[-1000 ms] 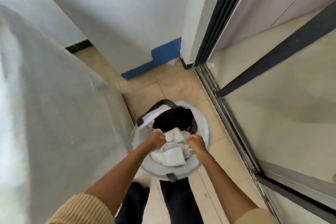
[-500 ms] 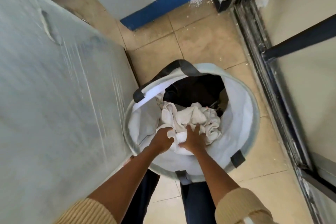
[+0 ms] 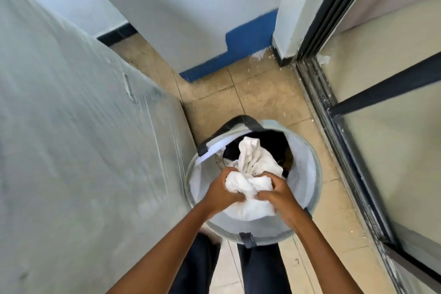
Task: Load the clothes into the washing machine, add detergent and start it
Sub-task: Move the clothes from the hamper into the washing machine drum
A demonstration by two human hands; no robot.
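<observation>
left hand [image 3: 220, 190] and right hand [image 3: 278, 192] grip the white clothes [image 3: 248, 174] bunched between them over the hamper [image 3: 310, 174].

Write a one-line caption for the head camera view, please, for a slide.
Both hands, left hand and right hand, grip a bundle of white cloth over a round laundry basket on the tiled floor.

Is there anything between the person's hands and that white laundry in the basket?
No. Both the left hand and right hand already grip the white clothes directly, above the laundry basket. No washing machine is recognisable.
</observation>
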